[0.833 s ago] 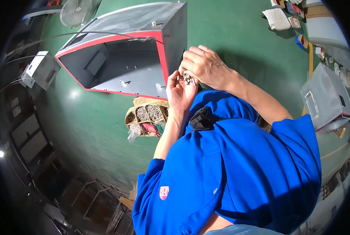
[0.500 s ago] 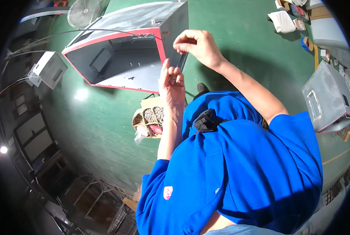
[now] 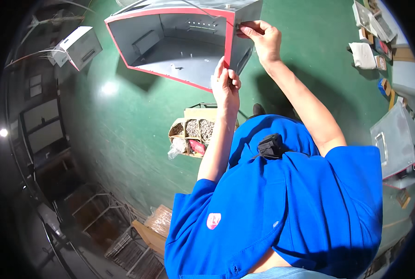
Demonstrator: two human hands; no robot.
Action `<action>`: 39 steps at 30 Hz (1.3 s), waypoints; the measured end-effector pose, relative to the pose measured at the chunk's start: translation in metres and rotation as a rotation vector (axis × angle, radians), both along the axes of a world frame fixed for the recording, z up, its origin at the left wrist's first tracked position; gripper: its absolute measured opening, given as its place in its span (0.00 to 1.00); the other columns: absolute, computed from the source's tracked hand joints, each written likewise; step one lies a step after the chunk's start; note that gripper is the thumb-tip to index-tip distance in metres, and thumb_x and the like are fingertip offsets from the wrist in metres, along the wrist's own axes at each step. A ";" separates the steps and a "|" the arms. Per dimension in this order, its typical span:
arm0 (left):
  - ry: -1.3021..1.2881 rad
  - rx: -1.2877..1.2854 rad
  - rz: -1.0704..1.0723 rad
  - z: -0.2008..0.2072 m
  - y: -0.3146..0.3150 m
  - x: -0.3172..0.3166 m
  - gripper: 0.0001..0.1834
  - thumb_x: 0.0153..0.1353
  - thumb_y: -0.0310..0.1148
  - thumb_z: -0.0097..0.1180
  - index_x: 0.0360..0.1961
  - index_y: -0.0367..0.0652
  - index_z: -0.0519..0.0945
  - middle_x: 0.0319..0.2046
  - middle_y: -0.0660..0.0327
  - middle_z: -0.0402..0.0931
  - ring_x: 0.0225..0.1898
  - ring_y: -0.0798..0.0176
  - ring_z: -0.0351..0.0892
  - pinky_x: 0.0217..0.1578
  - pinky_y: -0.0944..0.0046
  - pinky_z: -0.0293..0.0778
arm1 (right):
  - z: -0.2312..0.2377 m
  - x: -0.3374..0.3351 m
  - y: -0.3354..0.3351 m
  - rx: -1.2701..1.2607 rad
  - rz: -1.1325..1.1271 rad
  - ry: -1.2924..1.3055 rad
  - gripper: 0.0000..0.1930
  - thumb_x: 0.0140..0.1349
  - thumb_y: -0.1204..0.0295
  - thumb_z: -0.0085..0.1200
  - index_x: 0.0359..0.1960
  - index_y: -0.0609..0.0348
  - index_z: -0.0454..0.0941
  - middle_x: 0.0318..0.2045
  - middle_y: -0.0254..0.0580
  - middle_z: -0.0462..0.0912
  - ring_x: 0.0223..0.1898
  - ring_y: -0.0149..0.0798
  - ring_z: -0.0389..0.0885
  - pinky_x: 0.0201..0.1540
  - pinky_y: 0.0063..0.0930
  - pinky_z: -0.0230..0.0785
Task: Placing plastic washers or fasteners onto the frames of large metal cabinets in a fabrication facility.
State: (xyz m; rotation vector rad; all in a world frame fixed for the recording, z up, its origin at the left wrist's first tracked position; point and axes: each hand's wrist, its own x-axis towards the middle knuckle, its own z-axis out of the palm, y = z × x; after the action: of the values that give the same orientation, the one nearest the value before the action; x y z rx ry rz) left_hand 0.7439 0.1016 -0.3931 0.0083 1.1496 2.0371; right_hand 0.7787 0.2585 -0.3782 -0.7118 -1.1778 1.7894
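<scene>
A grey metal cabinet (image 3: 189,49) with a red-edged front opening stands in front of me. My right hand (image 3: 266,42) pinches thumb and finger together against its right side wall, just behind the red edge. Whatever small thing sits between those fingertips is hidden. At the lower right corner of the opening is my left hand (image 3: 227,86), its index finger pointing up along the red frame. The other fingers curl toward the palm, and what they hold, if anything, cannot be made out. Small studs and a dark bit show on the cabinet's inner floor.
Below the cabinet, an open box (image 3: 193,132) holds many small fasteners and a red packet. A smaller grey cabinet (image 3: 81,49) stands far left, another grey box (image 3: 395,139) at right. A white bag (image 3: 363,56) and small cartons lie far right on the green floor.
My right hand has gone from the air beside the cabinet to its side wall, fingertips now against it. The left hand stays by the front corner. The whole view has shifted.
</scene>
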 end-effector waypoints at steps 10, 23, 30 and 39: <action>0.030 0.043 -0.009 -0.013 -0.006 -0.002 0.23 0.63 0.29 0.46 0.59 0.39 0.65 0.21 0.68 0.64 0.19 0.75 0.60 0.18 0.76 0.58 | -0.005 -0.006 -0.009 0.152 -0.075 -0.069 0.04 0.51 0.80 0.62 0.28 0.67 0.80 0.23 0.40 0.84 0.26 0.29 0.82 0.32 0.19 0.76; 0.140 0.109 -0.148 -0.039 -0.003 -0.024 0.26 0.62 0.30 0.51 0.61 0.38 0.61 0.28 0.67 0.65 0.25 0.77 0.61 0.22 0.79 0.59 | -0.023 -0.041 0.003 0.163 -0.144 0.115 0.08 0.56 0.79 0.56 0.30 0.62 0.66 0.21 0.37 0.74 0.24 0.28 0.74 0.25 0.24 0.68; 0.256 0.184 -0.041 -0.026 -0.005 -0.014 0.23 0.65 0.35 0.47 0.60 0.40 0.64 0.32 0.65 0.70 0.27 0.75 0.64 0.25 0.77 0.61 | -0.017 -0.016 0.004 0.339 -0.027 -0.066 0.21 0.47 0.65 0.67 0.33 0.63 0.66 0.21 0.40 0.77 0.25 0.34 0.77 0.28 0.29 0.68; -0.167 0.328 -0.678 -0.040 0.023 0.022 0.19 0.66 0.42 0.41 0.49 0.39 0.71 0.41 0.63 0.73 0.41 0.71 0.72 0.42 0.68 0.68 | 0.023 0.104 -0.030 0.858 0.230 -0.536 0.10 0.39 0.66 0.62 0.17 0.59 0.76 0.19 0.41 0.79 0.27 0.43 0.79 0.31 0.36 0.70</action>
State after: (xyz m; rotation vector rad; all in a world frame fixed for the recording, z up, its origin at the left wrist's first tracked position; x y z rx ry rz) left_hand 0.7659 0.1248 -0.4332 0.3387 0.5828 1.5507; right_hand 0.8831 0.2282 -0.3549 -0.5438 -2.2534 1.0748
